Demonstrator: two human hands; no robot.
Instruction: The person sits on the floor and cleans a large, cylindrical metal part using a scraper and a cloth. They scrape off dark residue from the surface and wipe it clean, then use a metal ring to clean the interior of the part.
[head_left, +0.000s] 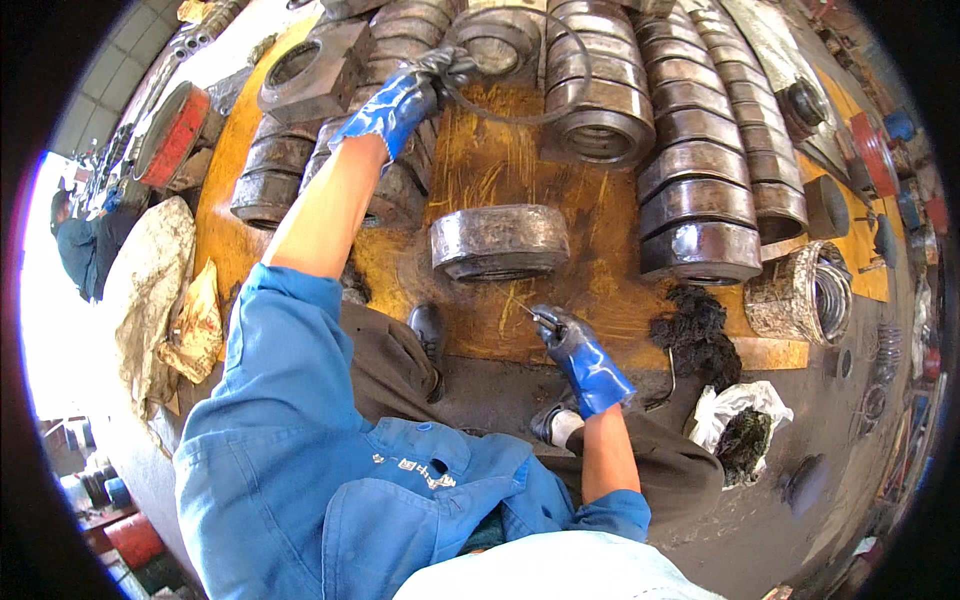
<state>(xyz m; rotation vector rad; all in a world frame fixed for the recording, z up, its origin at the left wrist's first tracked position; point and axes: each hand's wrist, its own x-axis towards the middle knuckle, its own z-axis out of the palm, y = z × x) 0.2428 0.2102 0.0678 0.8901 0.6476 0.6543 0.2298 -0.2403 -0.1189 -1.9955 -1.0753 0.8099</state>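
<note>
My left hand [415, 95], in a blue rubber glove darkened with grease, reaches to the far side of the low table. Its fingers are closed on a thin dark hoop [587, 80], which hangs out to the right over the metal parts. My right hand [582, 362], gloved the same way, is near the table's front edge. It grips a slim tool with a thin pointed tip [530, 312]; the exact kind is hidden in the fist. A thick steel ring [500, 240] lies alone between my hands, its bore partly visible below.
Rows of greasy steel rings [700, 215] lie along the yellow-brown table [480, 170]. A square bored block [310, 75] sits at the left. Black greasy rags [695, 330], a dirty bucket [790, 295] and a white bag [710, 410] are at the right. Another person [85, 240] is at far left.
</note>
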